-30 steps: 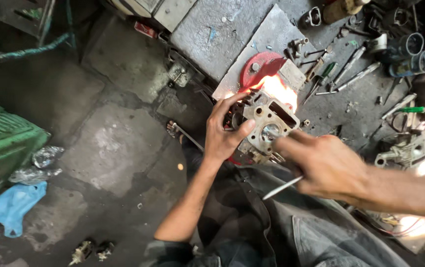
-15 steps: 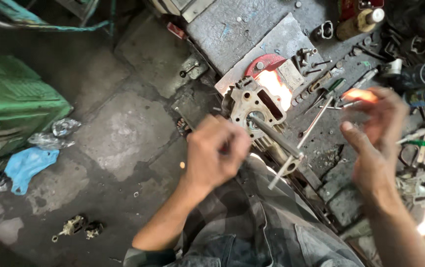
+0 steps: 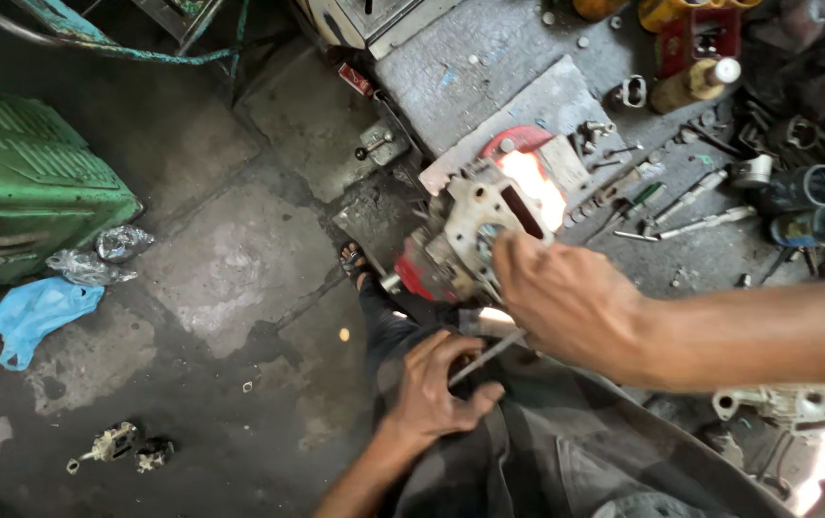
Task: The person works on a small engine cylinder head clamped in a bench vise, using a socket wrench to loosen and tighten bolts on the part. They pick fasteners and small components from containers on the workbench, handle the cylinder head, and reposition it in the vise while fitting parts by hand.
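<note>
Since the earlier frame, the right hand (image 3: 570, 302) has come back from the tool area to the grey metal engine part (image 3: 475, 230), and the left hand (image 3: 436, 384) has dropped lower, onto the lap. Now the right hand's fingers are closed against the face of the engine part, which sits on the red piece (image 3: 518, 144) at the edge of the concrete slab (image 3: 489, 67). The left hand is curled around a thin metal rod (image 3: 486, 357). Screwdrivers (image 3: 690, 201) lie on the slab to the right, and a blue bag (image 3: 34, 312) lies on the floor far left.
</note>
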A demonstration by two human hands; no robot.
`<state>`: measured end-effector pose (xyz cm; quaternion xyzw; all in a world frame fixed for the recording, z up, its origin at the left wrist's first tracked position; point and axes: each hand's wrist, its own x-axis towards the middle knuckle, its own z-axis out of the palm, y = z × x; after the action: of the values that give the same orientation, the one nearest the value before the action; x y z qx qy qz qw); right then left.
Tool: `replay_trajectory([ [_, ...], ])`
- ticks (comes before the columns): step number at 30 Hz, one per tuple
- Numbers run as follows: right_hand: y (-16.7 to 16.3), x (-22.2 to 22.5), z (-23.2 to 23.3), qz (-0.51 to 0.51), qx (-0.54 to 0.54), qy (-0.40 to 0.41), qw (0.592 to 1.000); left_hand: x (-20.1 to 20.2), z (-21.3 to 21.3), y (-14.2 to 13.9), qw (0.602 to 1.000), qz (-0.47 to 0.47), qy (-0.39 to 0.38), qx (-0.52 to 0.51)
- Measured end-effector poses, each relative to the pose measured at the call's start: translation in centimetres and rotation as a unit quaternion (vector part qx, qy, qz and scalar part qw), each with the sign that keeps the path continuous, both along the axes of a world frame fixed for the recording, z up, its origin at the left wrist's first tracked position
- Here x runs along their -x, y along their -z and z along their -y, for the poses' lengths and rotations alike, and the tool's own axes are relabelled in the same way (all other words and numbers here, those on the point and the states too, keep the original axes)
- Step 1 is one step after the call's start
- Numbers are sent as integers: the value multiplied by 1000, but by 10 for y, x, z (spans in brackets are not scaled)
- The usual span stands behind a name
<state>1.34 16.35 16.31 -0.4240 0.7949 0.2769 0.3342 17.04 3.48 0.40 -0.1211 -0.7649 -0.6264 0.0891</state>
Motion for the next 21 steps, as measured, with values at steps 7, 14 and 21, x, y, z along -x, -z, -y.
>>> replay_trajectory([
  [7, 21, 6, -7, 92, -18, 257, 962, 112, 41, -3, 965, -242, -38, -95],
  [14, 46, -42, -39, 209, 366, 824, 379, 281, -86, -70, 847, 111, 472, 216],
  [21, 21, -47, -57, 117, 625, 703, 319, 264, -49, -100, 885, 27, 354, 300],
])
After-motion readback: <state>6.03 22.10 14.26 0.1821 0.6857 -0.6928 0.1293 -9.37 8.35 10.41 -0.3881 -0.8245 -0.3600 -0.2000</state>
